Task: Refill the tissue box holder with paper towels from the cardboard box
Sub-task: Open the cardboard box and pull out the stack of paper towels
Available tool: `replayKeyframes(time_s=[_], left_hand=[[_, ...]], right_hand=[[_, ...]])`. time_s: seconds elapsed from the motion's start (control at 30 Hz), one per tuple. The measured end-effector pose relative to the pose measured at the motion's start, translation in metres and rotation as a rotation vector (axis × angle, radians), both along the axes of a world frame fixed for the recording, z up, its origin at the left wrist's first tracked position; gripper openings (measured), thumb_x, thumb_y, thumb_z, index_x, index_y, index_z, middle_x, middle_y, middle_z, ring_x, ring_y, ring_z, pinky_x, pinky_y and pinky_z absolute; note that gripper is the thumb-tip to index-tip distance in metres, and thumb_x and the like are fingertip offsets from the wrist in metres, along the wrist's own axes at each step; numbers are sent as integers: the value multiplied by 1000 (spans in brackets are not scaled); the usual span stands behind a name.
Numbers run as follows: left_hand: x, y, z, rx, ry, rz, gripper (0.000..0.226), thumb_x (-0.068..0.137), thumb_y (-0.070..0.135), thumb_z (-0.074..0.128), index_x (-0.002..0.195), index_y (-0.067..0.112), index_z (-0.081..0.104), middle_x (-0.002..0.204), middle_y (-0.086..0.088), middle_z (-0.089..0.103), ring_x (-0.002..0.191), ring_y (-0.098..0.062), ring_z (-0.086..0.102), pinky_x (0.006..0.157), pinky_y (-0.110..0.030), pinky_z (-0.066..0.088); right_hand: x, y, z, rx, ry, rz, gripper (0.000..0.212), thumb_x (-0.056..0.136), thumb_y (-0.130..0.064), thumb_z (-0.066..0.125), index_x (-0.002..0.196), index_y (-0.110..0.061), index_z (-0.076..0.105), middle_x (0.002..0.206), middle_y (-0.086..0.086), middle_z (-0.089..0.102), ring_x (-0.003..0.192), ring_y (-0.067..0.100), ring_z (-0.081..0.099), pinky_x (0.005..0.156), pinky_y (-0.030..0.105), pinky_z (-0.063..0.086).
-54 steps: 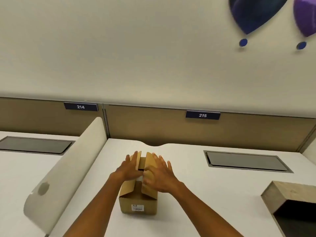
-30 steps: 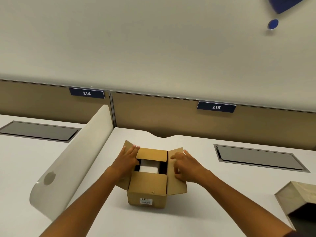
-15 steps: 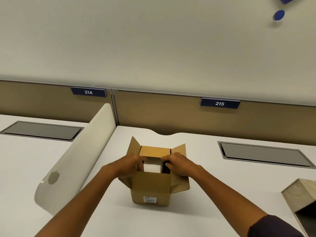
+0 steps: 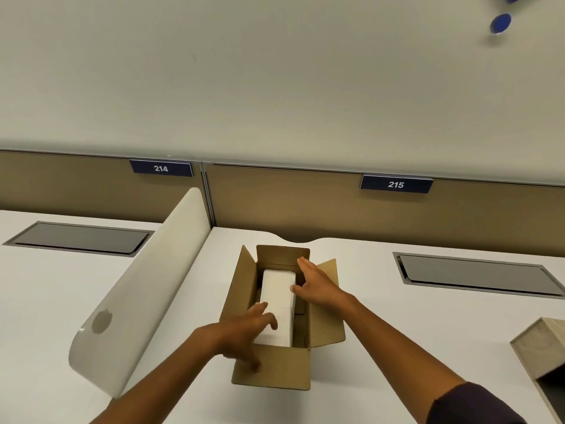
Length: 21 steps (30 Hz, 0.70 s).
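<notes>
A pale, plain wall [image 4: 275,71] fills the upper field; a blue disc [image 4: 500,23] is mounted near its top right corner. Below it runs a tan partition panel [image 4: 290,203] bearing two dark number plates, 214 [image 4: 161,168] and 215 [image 4: 396,184]. A white desk [image 4: 397,325] carries a recessed grey hatch [image 4: 477,275]; a curved white divider [image 4: 146,289] separates it from the adjoining desk [image 4: 46,289], which has its own hatch [image 4: 79,238]. Lighting is even and diffuse.

An open-plan office — numbered plates 214 [image 4: 161,168] and 215 [image 4: 396,184]; white desk [image 4: 397,316]; curved divider [image 4: 146,289].
</notes>
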<state>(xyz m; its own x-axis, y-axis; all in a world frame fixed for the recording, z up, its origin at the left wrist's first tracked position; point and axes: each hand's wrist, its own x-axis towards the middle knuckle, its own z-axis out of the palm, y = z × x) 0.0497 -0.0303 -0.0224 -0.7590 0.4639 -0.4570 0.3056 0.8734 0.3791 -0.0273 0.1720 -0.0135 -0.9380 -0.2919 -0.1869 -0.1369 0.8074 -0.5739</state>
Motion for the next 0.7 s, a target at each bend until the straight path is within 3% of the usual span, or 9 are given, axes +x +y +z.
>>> replayKeyframes(time_s=[0.1, 0.23, 0.3, 0.4, 0.5, 0.6, 0.7], left_hand=[[-14, 0, 0, 265, -107, 249, 94, 75, 28, 81, 147, 32, 21, 160, -1, 20, 141, -24, 32, 107, -34, 44], [-41, 9, 2, 611, -249, 610, 77, 82, 21, 77, 143, 20, 31, 149, -6, 42, 126, -21, 45, 101, -32, 43], [-55, 16, -4, 589, -329, 694, 76, 82, 23, 77, 143, 19, 31, 149, -5, 41, 125, -22, 44, 99, -36, 41], [-73, 20, -17, 490, -403, 742, 88, 80, 27, 77, 148, 18, 22, 155, -6, 34, 142, -30, 34, 110, -43, 36], [-84, 25, -26, 435, -433, 777, 101, 80, 28, 74, 153, 16, 6, 161, -9, 20, 148, -30, 24, 112, -39, 33], [-90, 31, -35, 401, -425, 815, 99, 83, 31, 70, 154, 12, 5, 160, -13, 22, 146, -29, 27, 110, -33, 37], [-93, 34, -47, 407, -423, 846, 95, 86, 30, 63, 154, 8, 1, 158, -16, 25, 143, -30, 33, 114, -38, 40]], right_hand=[[1, -6, -2, -107, -79, -75, 74, 95, -31, 58, 154, -14, 17, 162, 6, 20, 141, 27, 37, 113, 41, 38], [8, -17, -14, -283, -251, -193, 71, 93, -34, 60, 152, -15, 24, 159, 6, 29, 143, 27, 33, 114, 40, 36], [12, -26, -23, -327, -333, -241, 70, 93, -36, 59, 151, -16, 26, 157, 5, 31, 142, 28, 35, 114, 40, 36], [17, -37, -38, -378, -423, -330, 63, 95, -37, 53, 148, -13, 29, 152, 8, 39, 135, 27, 42, 110, 36, 39], [17, -43, -46, -458, -565, -469, 65, 97, -39, 46, 151, -10, 22, 154, 10, 34, 138, 26, 38, 99, 27, 35], [13, -46, -52, -506, -660, -556, 62, 99, -41, 41, 150, -9, 26, 152, 10, 36, 137, 26, 37, 91, 28, 31], [10, -49, -58, -521, -684, -607, 60, 100, -43, 37, 149, -10, 29, 151, 9, 38, 135, 26, 38, 94, 29, 32]])
